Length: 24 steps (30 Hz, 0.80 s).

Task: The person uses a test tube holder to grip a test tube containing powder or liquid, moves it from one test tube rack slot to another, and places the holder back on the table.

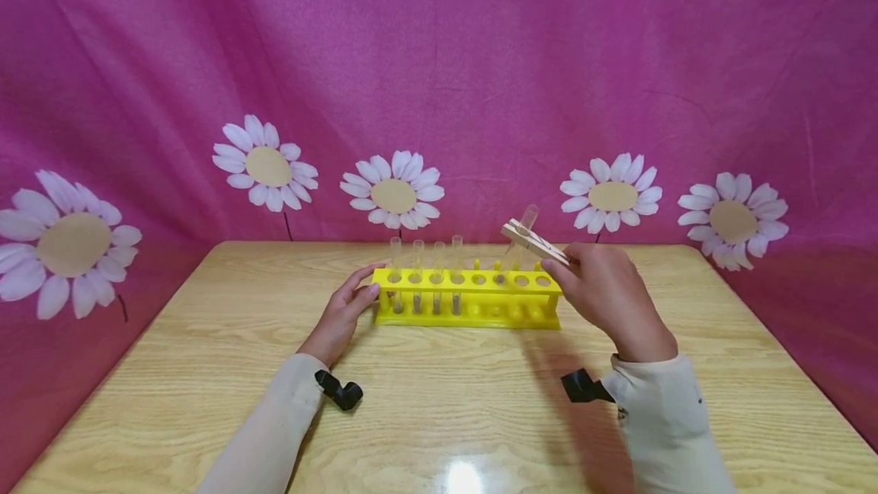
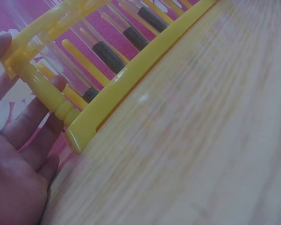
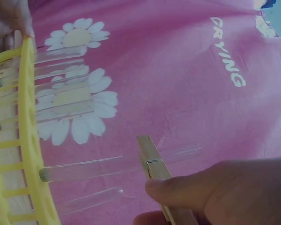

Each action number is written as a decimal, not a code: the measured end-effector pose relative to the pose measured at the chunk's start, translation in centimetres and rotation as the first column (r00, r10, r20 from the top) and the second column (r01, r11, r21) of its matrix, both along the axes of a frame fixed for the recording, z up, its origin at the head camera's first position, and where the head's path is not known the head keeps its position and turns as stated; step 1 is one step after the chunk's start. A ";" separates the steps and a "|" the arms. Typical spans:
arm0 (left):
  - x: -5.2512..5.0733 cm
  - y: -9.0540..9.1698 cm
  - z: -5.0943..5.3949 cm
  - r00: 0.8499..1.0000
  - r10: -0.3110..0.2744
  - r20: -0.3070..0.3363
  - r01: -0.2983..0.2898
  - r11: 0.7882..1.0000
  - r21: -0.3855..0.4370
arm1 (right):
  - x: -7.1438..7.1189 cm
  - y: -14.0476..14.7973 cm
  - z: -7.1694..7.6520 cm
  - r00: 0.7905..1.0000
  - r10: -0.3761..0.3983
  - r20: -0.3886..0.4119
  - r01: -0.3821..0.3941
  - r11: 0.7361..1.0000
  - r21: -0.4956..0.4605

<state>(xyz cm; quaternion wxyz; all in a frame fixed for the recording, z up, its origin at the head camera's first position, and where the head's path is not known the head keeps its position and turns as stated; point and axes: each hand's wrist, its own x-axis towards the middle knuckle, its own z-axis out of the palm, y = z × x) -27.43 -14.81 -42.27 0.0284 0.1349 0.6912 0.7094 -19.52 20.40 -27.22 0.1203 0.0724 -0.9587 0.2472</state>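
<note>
1 wooden clip w/ tube pinched in R hand; L hand grips yel. rack at end.

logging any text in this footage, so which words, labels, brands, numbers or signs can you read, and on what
"CRYING", on the pink cloth in the right wrist view; its first letter could be a G.
No other text can be read: none shows on the rack, tubes or clip.

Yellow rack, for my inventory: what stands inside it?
Four test tubes holding dark material stand in the left half of the yellow rack. In the head view, its upper bar hides part of each.
</note>
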 end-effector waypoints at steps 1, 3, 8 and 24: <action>0.0 0.0 0.0 1.000 0.001 0.001 -0.001 1.000 -0.004 | 0.1 0.1 0.1 1.000 -0.002 -0.001 0.002 1.000 -0.005; 0.0 0.0 0.0 1.000 0.004 -0.002 -0.004 1.000 -0.005 | 0.2 0.3 0.3 1.000 -0.003 -0.007 0.003 1.000 -0.013; 0.0 0.0 0.0 1.000 0.002 -0.014 -0.002 1.000 0.009 | 0.4 0.9 0.6 1.000 -0.009 -0.013 0.009 1.000 -0.015; 0.1 0.1 0.1 1.000 -0.001 -0.001 0.001 1.000 0.010 | -0.1 1.9 0.0 0.997 -0.032 0.071 0.033 0.999 -0.002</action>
